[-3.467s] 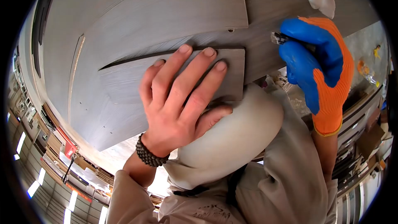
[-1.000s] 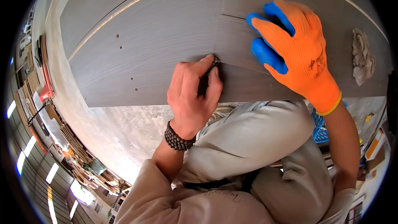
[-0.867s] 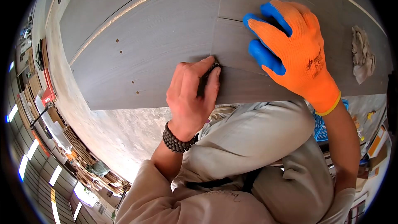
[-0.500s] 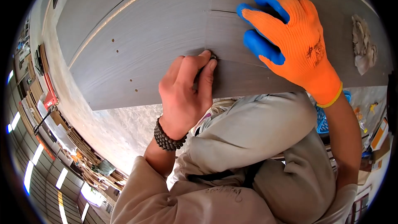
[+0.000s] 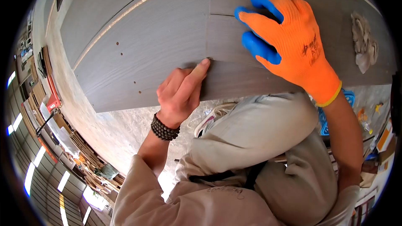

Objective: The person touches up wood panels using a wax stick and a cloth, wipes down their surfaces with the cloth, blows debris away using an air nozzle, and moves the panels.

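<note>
My bare left hand (image 5: pixel 181 94), with a dark beaded bracelet (image 5: pixel 164 128) at the wrist, is over the grey wood-grain panel (image 5: pixel 163 42). Its index finger reaches out and presses at a seam, where a tiny dark spot shows beside the fingertip. The other fingers curl underneath, and what they may hold is hidden. My right hand (image 5: pixel 291 44) wears an orange knit glove with blue-coated fingers. It rests open on the panel to the right, fingers bent and apart, with nothing seen in it.
Small drilled holes (image 5: pixel 121 53) dot the panel's left part. A crumpled grey cloth (image 5: pixel 363 44) lies on its right side. Below are my bent leg (image 5: pixel 259 129), a shoe (image 5: pixel 213 117), and a blue plastic basket (image 5: pixel 323 121). Stacked boards (image 5: pixel 79 140) stand along the left.
The left thumb has drawn back from its pinch on a small dark thing, and the index finger now presses alone. The right hand stays on the panel.
</note>
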A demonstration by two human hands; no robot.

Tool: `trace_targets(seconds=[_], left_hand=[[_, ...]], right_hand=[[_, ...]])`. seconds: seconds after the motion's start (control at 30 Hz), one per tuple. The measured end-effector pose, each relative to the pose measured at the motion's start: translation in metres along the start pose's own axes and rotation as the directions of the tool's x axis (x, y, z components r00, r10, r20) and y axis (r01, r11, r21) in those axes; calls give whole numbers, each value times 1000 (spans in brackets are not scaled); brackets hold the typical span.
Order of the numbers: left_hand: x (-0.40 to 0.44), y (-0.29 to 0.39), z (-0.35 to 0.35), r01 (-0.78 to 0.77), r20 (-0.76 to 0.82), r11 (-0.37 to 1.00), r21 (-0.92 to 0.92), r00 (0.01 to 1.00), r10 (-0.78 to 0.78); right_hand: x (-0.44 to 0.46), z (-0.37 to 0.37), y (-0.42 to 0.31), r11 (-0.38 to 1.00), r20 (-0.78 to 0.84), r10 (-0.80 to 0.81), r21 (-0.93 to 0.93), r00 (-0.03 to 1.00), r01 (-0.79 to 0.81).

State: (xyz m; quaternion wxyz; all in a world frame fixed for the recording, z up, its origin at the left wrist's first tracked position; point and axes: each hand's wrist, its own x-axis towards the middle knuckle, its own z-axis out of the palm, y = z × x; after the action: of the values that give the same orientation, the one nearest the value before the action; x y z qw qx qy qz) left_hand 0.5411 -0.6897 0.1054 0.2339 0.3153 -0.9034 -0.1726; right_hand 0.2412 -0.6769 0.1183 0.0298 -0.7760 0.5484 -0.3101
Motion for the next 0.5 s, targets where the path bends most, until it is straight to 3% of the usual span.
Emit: trace_targets(seconds=[0.03, 0.1, 0.13, 0.17, 0.23, 0.27, 0.3, 0.37, 0.43, 0.5], left_hand=[[0, -2, 1, -8, -4, 1000, 4, 1000, 8], [-4, 2, -5, 168, -36, 968, -188, 983, -178], [-5, 5, -13, 284, 78, 944, -166, 958, -275], [-4, 10, -16, 289, 83, 943, -165, 957, -279], [8, 21, -19, 652, 207, 581, -486, 732, -649], [15, 22, -19, 670, 222, 460, -583, 676, -703], [26, 22, -24, 670, 219, 462, -582, 676, -704], [45, 20, -34, 787, 410, 546, -287, 616, -672], [51, 12, -30, 757, 414, 599, -260, 648, -639], [63, 6, -30, 803, 562, 560, -202, 564, -605]], right_hand=[[1, 0, 2, 1000, -8, -2, -5, 1000, 2], [0, -2, 1, 1000, 18, 2, -8, 1000, -2], [-1, -2, 0, 1000, 22, 9, -4, 1000, -9], [0, -2, 1, 1000, 23, 9, 10, 1000, -9], [0, -1, 2, 1000, 22, 2, 24, 1000, -2], [0, 0, 2, 1000, 8, 4, 28, 1000, -4], [-1, 1, 2, 999, -5, 7, 32, 1000, -7], [0, 1, 1, 999, 7, 13, 39, 1000, -13], [0, 0, 2, 999, 16, 18, 42, 1000, -19], [-1, -1, 2, 999, 30, 17, 34, 999, -18]])
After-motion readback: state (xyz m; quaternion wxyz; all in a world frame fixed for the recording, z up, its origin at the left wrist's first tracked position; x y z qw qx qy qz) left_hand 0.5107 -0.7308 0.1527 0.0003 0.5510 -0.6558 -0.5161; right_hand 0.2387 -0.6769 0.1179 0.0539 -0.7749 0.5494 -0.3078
